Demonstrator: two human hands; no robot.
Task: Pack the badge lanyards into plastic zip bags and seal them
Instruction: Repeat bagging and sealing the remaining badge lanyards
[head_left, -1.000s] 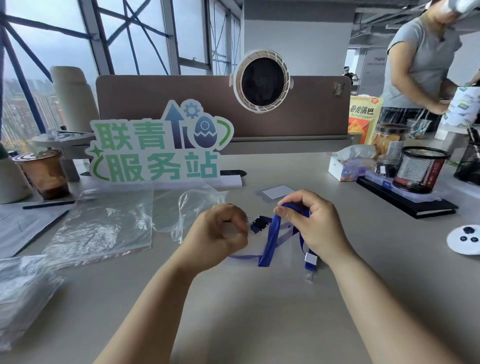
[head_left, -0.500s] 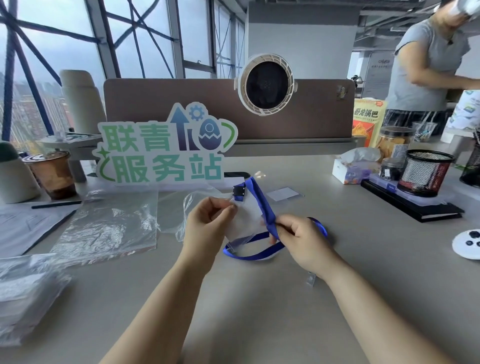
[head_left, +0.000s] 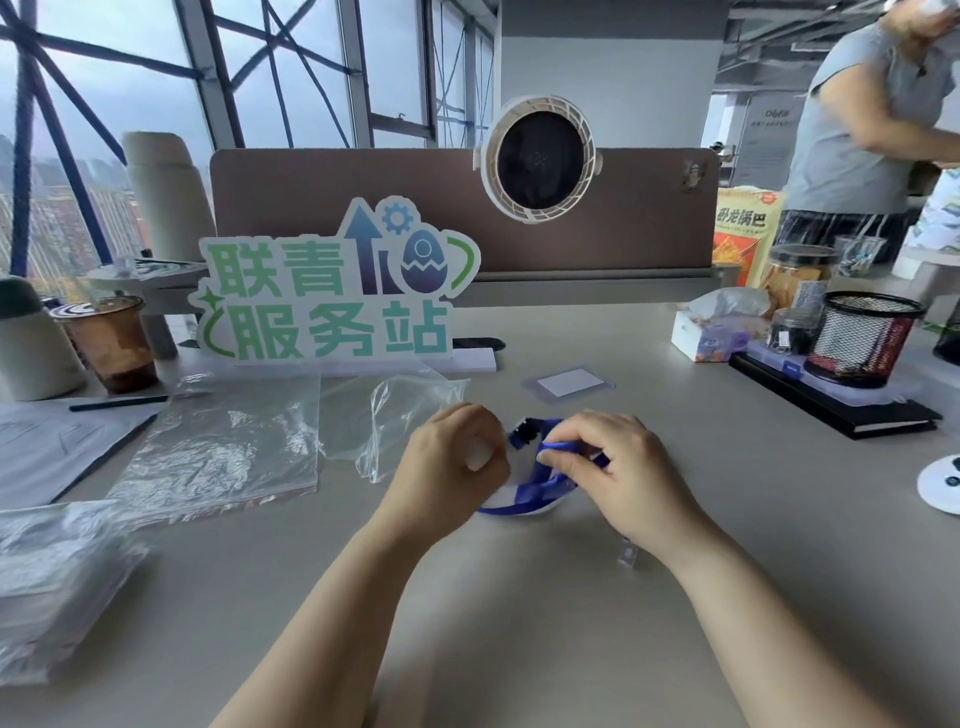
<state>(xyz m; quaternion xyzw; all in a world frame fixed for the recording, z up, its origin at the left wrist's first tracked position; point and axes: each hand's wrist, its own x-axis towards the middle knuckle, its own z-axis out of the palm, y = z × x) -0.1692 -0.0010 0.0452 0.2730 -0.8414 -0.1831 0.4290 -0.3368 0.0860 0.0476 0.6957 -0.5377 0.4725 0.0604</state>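
Head view: since half a second ago your hands have dropped and closed in on each other. The blue lanyard (head_left: 550, 488), which then stood up in a tall loop, now sits bunched low on the table (head_left: 519, 623) between them. Your right hand (head_left: 623, 478) pinches the strap, its fingers (head_left: 582, 428) pressed together on it. Your left hand (head_left: 449, 460) curls its fingers round the lanyard's pale card end. The black clip (head_left: 527, 431) pokes out on the far side, between both hands. A crumpled clear bag (head_left: 410, 410) lies just left of your left hand.
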